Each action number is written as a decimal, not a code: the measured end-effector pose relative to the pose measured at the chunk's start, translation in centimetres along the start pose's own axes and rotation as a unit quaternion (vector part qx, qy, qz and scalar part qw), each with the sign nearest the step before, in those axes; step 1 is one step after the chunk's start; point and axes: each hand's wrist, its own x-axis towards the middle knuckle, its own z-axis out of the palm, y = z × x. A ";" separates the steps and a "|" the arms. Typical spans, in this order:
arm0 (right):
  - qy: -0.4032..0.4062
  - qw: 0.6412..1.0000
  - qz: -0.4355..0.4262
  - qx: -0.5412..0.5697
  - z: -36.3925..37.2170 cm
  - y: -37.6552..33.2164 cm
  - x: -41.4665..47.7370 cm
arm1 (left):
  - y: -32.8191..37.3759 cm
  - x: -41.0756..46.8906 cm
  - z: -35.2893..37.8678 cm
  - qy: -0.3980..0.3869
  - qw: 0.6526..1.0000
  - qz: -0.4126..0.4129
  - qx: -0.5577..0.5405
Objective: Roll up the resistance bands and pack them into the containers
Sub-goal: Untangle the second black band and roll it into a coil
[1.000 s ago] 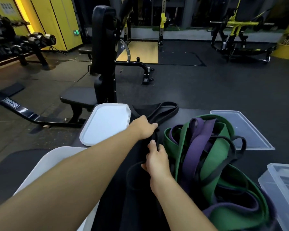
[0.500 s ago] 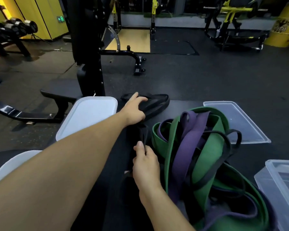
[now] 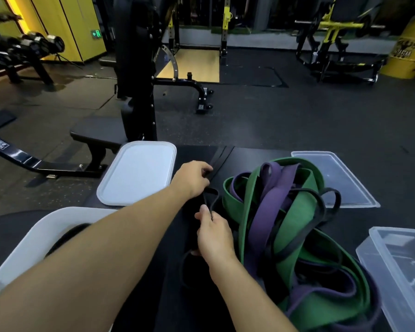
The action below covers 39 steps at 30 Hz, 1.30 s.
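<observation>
A black resistance band (image 3: 219,155) lies stretched flat on the black table, running away from me. My left hand (image 3: 193,178) pinches it near the middle of the table. My right hand (image 3: 213,233) grips the same band closer to me, and a small loop (image 3: 210,196) of it bulges between the two hands. To the right sits a tangled heap of green bands (image 3: 295,238), purple bands (image 3: 271,188) and thin black bands (image 3: 331,200). A white container (image 3: 31,243) with something dark inside stands at the near left. A clear container (image 3: 398,267) stands at the near right.
A white lid (image 3: 137,172) lies at the far left of the table, a clear lid (image 3: 333,178) at the far right. Beyond the table's far edge stand a black weight bench (image 3: 134,68), a dumbbell rack (image 3: 22,51) and yellow gym machines (image 3: 333,39) on dark rubber floor.
The black band's far end has gone from a bunched coil to a flat straight strip. My left hand has drawn back from it toward me and closed on the band.
</observation>
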 end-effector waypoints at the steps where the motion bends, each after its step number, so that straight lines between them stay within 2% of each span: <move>1: -0.011 1.000 0.003 -0.026 -0.4 -0.1 -0.6 | 0.1 -0.7 -0.1 -0.001 1.000 0.002 0.014; 6: -0.048 0.995 0.020 -0.088 -1.4 0.8 -3.9 | -0.4 -4.8 -0.9 -0.014 0.995 0.024 0.099; 12: -0.046 0.988 0.026 -0.142 -2.5 2.1 -8.4 | -0.4 -10.1 -1.1 0.011 0.994 0.017 0.109; 17: -0.038 0.969 -0.023 -0.244 -2.8 4.3 -13.3 | 0.0 -15.3 -0.6 0.028 0.995 -0.016 0.094; 22: -0.044 0.915 -0.118 -0.383 -2.3 6.5 -16.9 | 1.1 -19.5 0.9 0.007 0.995 -0.089 0.038; 24: -0.009 0.872 -0.169 -0.459 -2.1 7.8 -17.9 | 1.5 -21.2 1.2 -0.026 0.994 -0.098 0.043; 26: 0.028 0.843 -0.197 -0.499 -2.5 9.3 -18.2 | 1.2 -22.8 1.4 -0.013 0.995 -0.096 0.033; 29: 0.047 0.835 -0.266 -0.479 -4.3 11.1 -18.8 | -0.4 -24.7 1.9 0.077 0.993 -0.092 -0.023; 31: 0.017 0.830 -0.292 -0.475 -5.8 11.7 -19.4 | -1.1 -26.0 2.6 0.114 0.989 -0.073 -0.067; 34: -0.046 0.828 -0.297 -0.473 -7.5 12.5 -19.5 | -1.7 -28.1 3.4 0.140 0.985 -0.035 -0.093; 37: -0.018 0.859 -0.301 -0.413 -8.3 12.5 -18.4 | -2.4 -29.5 3.5 0.136 0.989 -0.006 -0.059; 39: 0.020 0.863 -0.300 -0.407 -8.6 12.4 -17.3 | -2.5 -30.1 3.1 0.123 0.991 -0.001 -0.056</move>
